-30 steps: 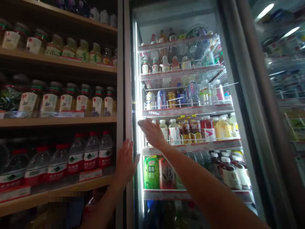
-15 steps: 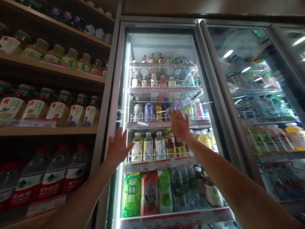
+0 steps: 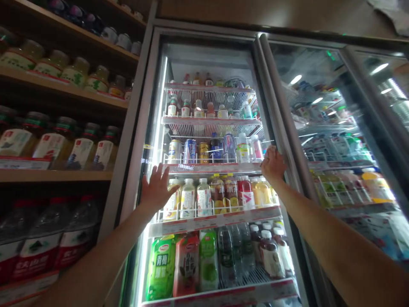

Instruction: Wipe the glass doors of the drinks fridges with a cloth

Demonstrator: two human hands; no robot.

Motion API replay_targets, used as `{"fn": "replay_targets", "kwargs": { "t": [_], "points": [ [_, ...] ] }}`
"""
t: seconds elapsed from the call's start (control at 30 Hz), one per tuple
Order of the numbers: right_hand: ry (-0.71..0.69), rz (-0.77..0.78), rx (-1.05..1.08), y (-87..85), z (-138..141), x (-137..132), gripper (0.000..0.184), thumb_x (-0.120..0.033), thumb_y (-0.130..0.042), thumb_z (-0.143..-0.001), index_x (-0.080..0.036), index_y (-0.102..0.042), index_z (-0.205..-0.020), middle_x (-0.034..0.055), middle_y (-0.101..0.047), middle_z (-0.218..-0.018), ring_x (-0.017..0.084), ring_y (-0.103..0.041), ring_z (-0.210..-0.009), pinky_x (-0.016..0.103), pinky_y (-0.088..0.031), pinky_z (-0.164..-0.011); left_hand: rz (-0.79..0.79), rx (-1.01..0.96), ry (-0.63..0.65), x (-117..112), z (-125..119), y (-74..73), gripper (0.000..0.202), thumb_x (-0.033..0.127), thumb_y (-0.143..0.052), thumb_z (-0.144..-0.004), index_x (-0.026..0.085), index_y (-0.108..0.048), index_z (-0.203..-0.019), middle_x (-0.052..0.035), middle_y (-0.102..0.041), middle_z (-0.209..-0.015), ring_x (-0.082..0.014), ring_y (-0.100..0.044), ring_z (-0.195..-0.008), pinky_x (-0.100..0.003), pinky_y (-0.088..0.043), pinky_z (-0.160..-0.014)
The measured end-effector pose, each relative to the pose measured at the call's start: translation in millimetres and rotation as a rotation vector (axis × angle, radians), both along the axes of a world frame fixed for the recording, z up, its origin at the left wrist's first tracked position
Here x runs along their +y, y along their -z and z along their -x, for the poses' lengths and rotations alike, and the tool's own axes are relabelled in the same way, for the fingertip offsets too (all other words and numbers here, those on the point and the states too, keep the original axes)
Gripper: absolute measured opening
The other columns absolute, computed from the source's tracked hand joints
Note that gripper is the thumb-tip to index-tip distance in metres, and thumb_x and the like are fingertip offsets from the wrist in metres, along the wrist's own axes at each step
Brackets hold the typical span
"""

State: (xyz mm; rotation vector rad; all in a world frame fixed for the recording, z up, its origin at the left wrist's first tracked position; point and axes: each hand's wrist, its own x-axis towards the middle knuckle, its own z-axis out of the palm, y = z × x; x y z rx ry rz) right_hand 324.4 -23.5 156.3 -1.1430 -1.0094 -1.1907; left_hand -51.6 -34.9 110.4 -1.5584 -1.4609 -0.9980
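My left hand [image 3: 157,188] is spread open at the left side of a cooler's glass door [image 3: 204,55], with the palm toward it; whether it touches cannot be told. Near the right edge of the same door is my right hand [image 3: 274,165], its fingers curled. Those fingers hide whatever may be in them. Behind the glass, beside the right hand, stand a pink-labelled bottle [image 3: 256,148] and yellow drink bottles [image 3: 262,194]. White-labelled tea bottles [image 3: 188,198] are nearest to my left hand.
Drink cartons [image 3: 161,266] and dark-red bottles [image 3: 271,256] stand on the lower cooler shelf. Left of the cooler, a wooden shelf [image 3: 57,175] carries jars and bottles. A metal door frame [image 3: 281,115] separates this door from another glass door [image 3: 322,64] at right.
My right hand has moved right across the glass, from in front of the cans to the door's right edge. My left hand stays spread in about the same place. The view has shifted slightly.
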Motion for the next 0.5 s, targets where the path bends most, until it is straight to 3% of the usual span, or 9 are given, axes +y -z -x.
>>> {"fn": "replay_targets", "kwargs": {
  "t": [0.07,0.2,0.27,0.33,0.43,0.5],
  "points": [
    [-0.021,0.011,-0.036,-5.3,11.9,2.9,0.055,-0.014,-0.019,-0.086,-0.007,-0.034,-0.139,0.0237,-0.045,-0.132,0.029,-0.039,-0.123,0.049,-0.034,-0.096,-0.026,0.007,0.001,0.9,-0.1,-1.9,0.073,0.052,-0.041,-0.084,0.014,-0.024,-0.143,-0.0121,-0.013,-0.153,-0.0295,-0.012,-0.140,-0.057,-0.017,-0.109],
    [-0.095,0.138,-0.417,7.3,66.7,13.2,0.056,-0.019,-0.036,-0.083,-0.025,-0.036,-0.139,0.0021,-0.042,-0.141,0.018,-0.034,-0.129,0.035,-0.031,-0.104,-0.022,0.010,0.005,1.6,-1.1,-8.1,0.074,0.055,-0.040,-0.083,0.014,-0.024,-0.143,-0.0129,-0.013,-0.153,-0.0303,-0.011,-0.141,-0.059,-0.015,-0.109],
    [-0.138,0.198,-0.533,10.4,73.0,11.1,0.057,-0.020,-0.042,-0.082,-0.031,-0.037,-0.137,-0.0019,-0.043,-0.140,0.016,-0.034,-0.130,0.033,-0.030,-0.106,-0.013,0.007,0.000,1.4,-1.2,-10.3,0.078,0.058,-0.041,-0.082,0.014,-0.022,-0.143,-0.0132,-0.011,-0.153,-0.0297,-0.010,-0.141,-0.058,-0.013,-0.109],
    [-0.156,0.176,-0.401,3.4,61.2,5.1,0.056,-0.019,-0.038,-0.083,-0.026,-0.037,-0.138,0.0043,-0.044,-0.139,0.021,-0.034,-0.129,0.040,-0.030,-0.105,-0.005,0.002,-0.008,0.8,-1.3,-11.5,0.080,0.060,-0.041,-0.082,0.014,-0.019,-0.144,-0.0136,-0.009,-0.153,-0.0293,-0.009,-0.141,-0.057,-0.013,-0.110],
    [-0.148,0.083,-0.096,-16.1,48.5,-0.4,0.057,-0.011,-0.024,-0.085,-0.004,-0.028,-0.141,0.0240,-0.037,-0.138,0.031,-0.030,-0.130,0.054,-0.029,-0.100,0.012,-0.009,-0.003,-0.6,-1.9,-12.8,0.081,0.060,-0.040,-0.082,0.014,-0.017,-0.145,-0.0138,-0.007,-0.153,-0.0300,-0.007,-0.141,-0.056,-0.015,-0.110],
    [-0.152,0.087,-0.120,-19.9,65.8,1.3,0.057,-0.010,-0.022,-0.085,-0.001,-0.024,-0.141,0.0252,-0.033,-0.141,0.032,-0.028,-0.131,0.055,-0.029,-0.100,0.026,-0.015,-0.006,-2.2,-2.1,-13.7,0.081,0.060,-0.039,-0.083,0.014,-0.016,-0.145,-0.0133,-0.006,-0.153,-0.0300,-0.006,-0.141,-0.056,-0.015,-0.110]
  ]
}}
